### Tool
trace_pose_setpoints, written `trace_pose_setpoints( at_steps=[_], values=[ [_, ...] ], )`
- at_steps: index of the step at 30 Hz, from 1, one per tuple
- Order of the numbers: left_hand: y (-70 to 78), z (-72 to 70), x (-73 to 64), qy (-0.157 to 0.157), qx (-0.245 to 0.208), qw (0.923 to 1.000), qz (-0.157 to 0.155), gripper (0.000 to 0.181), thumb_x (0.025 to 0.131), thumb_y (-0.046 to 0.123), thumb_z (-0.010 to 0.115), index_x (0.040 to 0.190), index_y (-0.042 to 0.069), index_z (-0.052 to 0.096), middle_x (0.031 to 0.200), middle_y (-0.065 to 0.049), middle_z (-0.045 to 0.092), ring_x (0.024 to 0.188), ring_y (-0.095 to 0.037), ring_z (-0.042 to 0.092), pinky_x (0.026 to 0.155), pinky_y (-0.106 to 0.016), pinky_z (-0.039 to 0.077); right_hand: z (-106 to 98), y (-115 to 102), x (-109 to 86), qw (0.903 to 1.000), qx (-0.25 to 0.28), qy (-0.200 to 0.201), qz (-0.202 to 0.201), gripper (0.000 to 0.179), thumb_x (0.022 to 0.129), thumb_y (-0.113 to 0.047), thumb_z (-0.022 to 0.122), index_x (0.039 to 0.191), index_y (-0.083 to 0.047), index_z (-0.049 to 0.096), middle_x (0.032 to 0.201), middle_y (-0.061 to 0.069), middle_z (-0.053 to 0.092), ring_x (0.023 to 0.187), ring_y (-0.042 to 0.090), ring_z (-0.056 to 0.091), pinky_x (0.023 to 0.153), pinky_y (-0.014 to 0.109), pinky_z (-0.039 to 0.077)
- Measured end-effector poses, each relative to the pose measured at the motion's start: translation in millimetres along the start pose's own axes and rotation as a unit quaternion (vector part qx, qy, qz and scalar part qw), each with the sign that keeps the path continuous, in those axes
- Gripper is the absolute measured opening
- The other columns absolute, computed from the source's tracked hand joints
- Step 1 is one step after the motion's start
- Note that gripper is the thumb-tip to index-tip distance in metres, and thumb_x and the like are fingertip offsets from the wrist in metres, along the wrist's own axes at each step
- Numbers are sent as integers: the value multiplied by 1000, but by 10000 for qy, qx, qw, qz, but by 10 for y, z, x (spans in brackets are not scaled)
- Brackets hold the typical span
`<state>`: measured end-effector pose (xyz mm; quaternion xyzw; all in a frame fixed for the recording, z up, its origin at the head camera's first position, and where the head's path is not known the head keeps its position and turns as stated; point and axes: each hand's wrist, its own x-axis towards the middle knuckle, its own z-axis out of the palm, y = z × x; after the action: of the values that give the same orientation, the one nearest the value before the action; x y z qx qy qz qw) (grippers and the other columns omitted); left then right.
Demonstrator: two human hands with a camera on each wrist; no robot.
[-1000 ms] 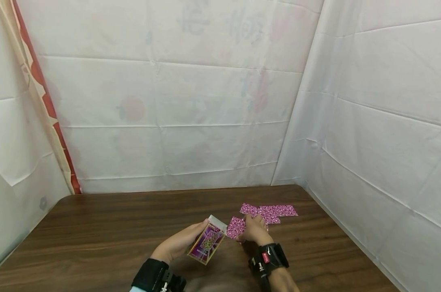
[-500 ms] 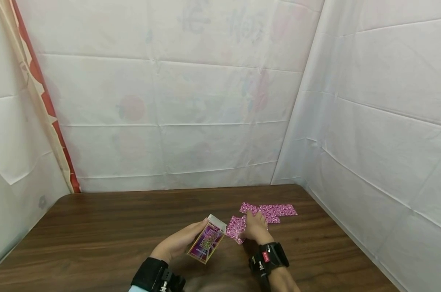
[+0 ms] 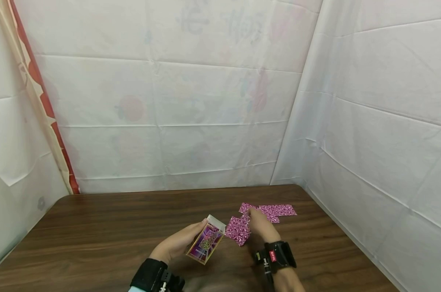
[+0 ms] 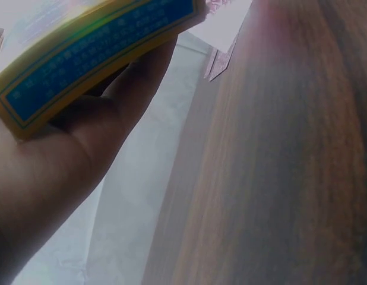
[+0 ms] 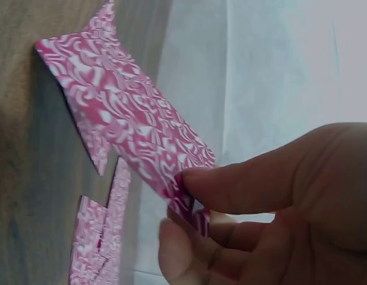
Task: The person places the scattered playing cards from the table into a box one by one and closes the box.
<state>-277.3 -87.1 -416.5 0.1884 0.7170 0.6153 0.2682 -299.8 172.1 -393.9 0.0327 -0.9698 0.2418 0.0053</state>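
Note:
My left hand (image 3: 180, 242) grips a purple and gold card box (image 3: 205, 244). The box tilts up to the right, its white flap (image 3: 216, 222) raised at the top end. In the left wrist view the box's yellow and blue edge (image 4: 100, 59) lies across the palm. My right hand (image 3: 264, 225) is to the right of the box. Its thumb and fingers pinch the corner of a pink-and-white patterned playing card (image 5: 124, 113), seen in the right wrist view. Whether more than one card is held, I cannot tell. Several matching playing cards (image 3: 282, 210) lie spread beyond this hand.
A dark brown wooden table (image 3: 107, 231) is under both hands. White cloth sheets (image 3: 205, 101) hang behind it and along the right side (image 3: 388, 121). A red and cream cloth border (image 3: 45, 101) runs down at the left.
My right hand has shifted slightly to the right and turned, and more of the pink patterned cards beside the box shows. The left hand and box stay nearly in place.

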Motion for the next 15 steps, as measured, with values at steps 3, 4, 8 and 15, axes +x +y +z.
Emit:
trace_pose_setpoints(
  at_steps=[3, 4, 8, 15],
  values=[
    [7, -1, -4, -2, -4, 10000, 9, 76, 94, 62, 28, 138, 1, 40, 124, -17, 56, 109, -26, 55, 93, -57, 41, -55, -25, -30, 9999, -40, 44, -86, 30, 76, 13, 48, 102, 6, 59, 95, 17, 63, 85, 28, 59, 73, 39, 51],
    [8, -2, -5, -14, -12, 10000, 15, 76, 94, 62, 28, 138, 0, 40, 124, -17, 56, 109, -26, 55, 94, -57, 41, -68, -33, -40, 9999, 3, 44, -99, 27, 76, 13, 49, 100, 5, 59, 92, 15, 62, 81, 26, 58, 70, 37, 50],
    [14, -3, -9, -15, 6, 10000, 25, 76, 94, 62, 28, 138, 1, 39, 124, -17, 55, 109, -26, 55, 94, -56, 41, -123, -59, -89, 9994, 307, -32, -179, 16, 77, 12, 49, 89, 4, 55, 76, 8, 53, 67, 18, 49, 57, 29, 43],
    [10, 5, -12, 49, 27, 10000, -31, 76, 95, 62, 28, 138, 1, 39, 127, -19, 54, 112, -28, 54, 95, -62, 37, -223, -108, -164, 9987, 423, -16, -296, 14, 84, 10, 49, 95, 4, 55, 73, 7, 51, 62, 16, 48, 54, 27, 41]
  ],
)
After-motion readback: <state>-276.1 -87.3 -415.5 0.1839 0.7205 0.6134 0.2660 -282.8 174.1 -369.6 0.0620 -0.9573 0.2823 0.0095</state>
